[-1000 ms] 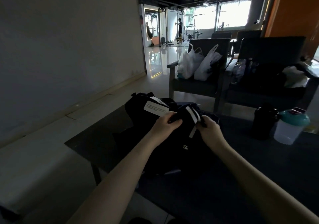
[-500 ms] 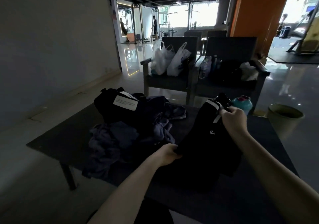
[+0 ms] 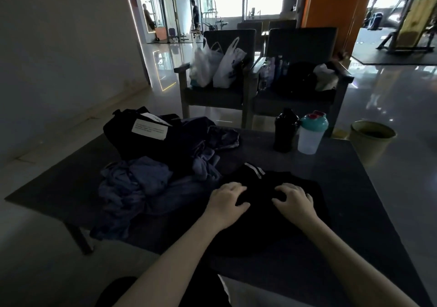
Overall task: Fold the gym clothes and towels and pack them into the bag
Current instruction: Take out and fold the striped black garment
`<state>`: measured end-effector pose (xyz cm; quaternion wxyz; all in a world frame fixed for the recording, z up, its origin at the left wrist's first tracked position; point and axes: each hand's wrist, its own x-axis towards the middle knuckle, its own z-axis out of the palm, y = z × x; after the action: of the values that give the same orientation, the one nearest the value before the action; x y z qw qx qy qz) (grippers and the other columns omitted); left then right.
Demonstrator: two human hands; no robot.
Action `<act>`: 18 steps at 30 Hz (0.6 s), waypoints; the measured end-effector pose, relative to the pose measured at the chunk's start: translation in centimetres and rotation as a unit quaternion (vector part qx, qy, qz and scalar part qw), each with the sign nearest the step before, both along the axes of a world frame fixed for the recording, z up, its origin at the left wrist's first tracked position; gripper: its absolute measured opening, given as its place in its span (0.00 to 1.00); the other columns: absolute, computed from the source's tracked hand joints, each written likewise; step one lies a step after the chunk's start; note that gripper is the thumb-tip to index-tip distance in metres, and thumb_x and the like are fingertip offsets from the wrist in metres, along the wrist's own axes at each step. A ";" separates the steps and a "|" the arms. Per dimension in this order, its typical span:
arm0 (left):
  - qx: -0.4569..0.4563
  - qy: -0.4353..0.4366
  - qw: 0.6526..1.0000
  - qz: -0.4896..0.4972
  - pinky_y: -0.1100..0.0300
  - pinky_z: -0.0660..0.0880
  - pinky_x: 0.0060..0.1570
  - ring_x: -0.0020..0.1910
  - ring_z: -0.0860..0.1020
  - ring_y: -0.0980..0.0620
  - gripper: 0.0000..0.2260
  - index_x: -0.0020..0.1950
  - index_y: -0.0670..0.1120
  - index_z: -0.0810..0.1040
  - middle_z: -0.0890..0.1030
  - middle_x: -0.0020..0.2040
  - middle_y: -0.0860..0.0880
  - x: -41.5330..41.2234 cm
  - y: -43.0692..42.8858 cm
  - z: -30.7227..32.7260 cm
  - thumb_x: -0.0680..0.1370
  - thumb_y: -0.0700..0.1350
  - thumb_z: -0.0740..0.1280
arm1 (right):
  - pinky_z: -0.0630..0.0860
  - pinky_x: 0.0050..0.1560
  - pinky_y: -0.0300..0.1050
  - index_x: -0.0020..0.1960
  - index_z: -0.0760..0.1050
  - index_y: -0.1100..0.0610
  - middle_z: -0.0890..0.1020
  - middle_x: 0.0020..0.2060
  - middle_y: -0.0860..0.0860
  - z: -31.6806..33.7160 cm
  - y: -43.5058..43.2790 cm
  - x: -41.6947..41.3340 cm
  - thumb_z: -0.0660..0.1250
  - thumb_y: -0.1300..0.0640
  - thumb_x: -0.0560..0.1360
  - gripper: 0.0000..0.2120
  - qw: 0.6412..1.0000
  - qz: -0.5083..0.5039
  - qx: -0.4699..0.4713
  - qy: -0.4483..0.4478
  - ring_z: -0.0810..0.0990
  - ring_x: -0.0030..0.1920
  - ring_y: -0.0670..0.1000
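Gym bag (image 3: 132,138) far left on bench (image 3: 343,179), clothes heap (image 3: 142,183) before it. Garment (image 3: 262,214) near front edge, right of heap. Bottle (image 3: 285,131) and shaker (image 3: 311,136) side by side, far right. Armchairs (image 3: 302,44) behind bench.

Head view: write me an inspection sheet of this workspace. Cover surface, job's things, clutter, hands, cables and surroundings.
Surface: dark table, dimly lit.
Job's things: black garment with white stripes lies at the near edge; black bag with a white label sits at the far left; a loose pile of bluish clothes, unfolded, lies against the bag.
Clutter: black bottle and teal-lidded shaker stand side by side at the far edge.
Hands: left hand and right hand rest palm-down on the black garment.
Cables: nothing seen.
Surroundings: armchair holding white plastic bags; bin on the floor, right.
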<state>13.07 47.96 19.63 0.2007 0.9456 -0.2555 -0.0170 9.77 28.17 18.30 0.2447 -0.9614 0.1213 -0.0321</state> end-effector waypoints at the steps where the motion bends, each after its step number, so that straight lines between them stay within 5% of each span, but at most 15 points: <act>1: 0.046 0.004 0.998 -0.043 0.53 0.53 0.72 0.74 0.58 0.52 0.28 0.75 0.50 0.61 0.61 0.75 0.52 -0.5 -0.7 -0.5 0.78 0.57 0.62 | 0.53 0.72 0.60 0.69 0.69 0.51 0.66 0.72 0.47 -0.5 -0.1 -0.4 0.65 0.49 0.75 0.23 1.000 -0.013 -0.002 -0.005 0.59 0.73 0.50; 4: 0.185 0.062 0.979 -0.057 0.46 0.51 0.72 0.74 0.58 0.47 0.33 0.77 0.49 0.57 0.60 0.75 0.48 -1.3 -2.6 -2.7 0.76 0.61 0.62 | 0.49 0.73 0.62 0.72 0.64 0.52 0.58 0.75 0.48 -1.6 -0.6 -1.6 0.65 0.48 0.76 0.27 0.998 -0.046 -0.032 -0.034 0.51 0.76 0.51; 7: 0.203 0.045 0.978 -0.005 0.47 0.62 0.65 0.66 0.68 0.45 0.21 0.69 0.45 0.68 0.71 0.66 0.45 -1.7 -3.5 -4.6 0.79 0.53 0.61 | 0.49 0.73 0.61 0.73 0.62 0.53 0.56 0.76 0.51 -2.5 -1.5 -3.0 0.64 0.46 0.76 0.28 0.994 -0.076 -0.052 -0.055 0.51 0.76 0.53; 11: -0.069 0.155 0.982 0.088 0.55 0.72 0.49 0.50 0.78 0.46 0.10 0.57 0.45 0.76 0.80 0.52 0.46 -0.8 -3.6 -4.2 0.80 0.45 0.58 | 0.61 0.70 0.59 0.75 0.56 0.57 0.61 0.74 0.57 -3.7 -2.3 -4.6 0.61 0.44 0.77 0.32 0.984 -0.154 0.041 -0.077 0.61 0.73 0.58; 14: -0.261 0.316 0.904 0.123 0.57 0.72 0.54 0.53 0.77 0.47 0.11 0.60 0.44 0.77 0.79 0.55 0.45 0.3 -3.2 -2.8 0.81 0.44 0.59 | 0.59 0.70 0.57 0.76 0.55 0.56 0.66 0.72 0.54 -4.5 -2.7 -4.9 0.55 0.40 0.78 0.32 0.987 -0.146 0.065 -0.029 0.63 0.72 0.55; 18: -0.373 0.358 0.835 0.186 0.58 0.72 0.47 0.47 0.77 0.47 0.10 0.54 0.41 0.78 0.80 0.50 0.43 0.4 -2.3 -1.8 0.82 0.43 0.58 | 0.57 0.70 0.55 0.74 0.61 0.55 0.69 0.70 0.50 -4.3 -3.2 -4.5 0.53 0.38 0.78 0.30 0.994 -0.106 0.026 0.030 0.61 0.73 0.52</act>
<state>13.51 45.64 17.88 0.6152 0.7564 0.0280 -0.2205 5.29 24.97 13.98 0.2609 -0.9370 0.2309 -0.0255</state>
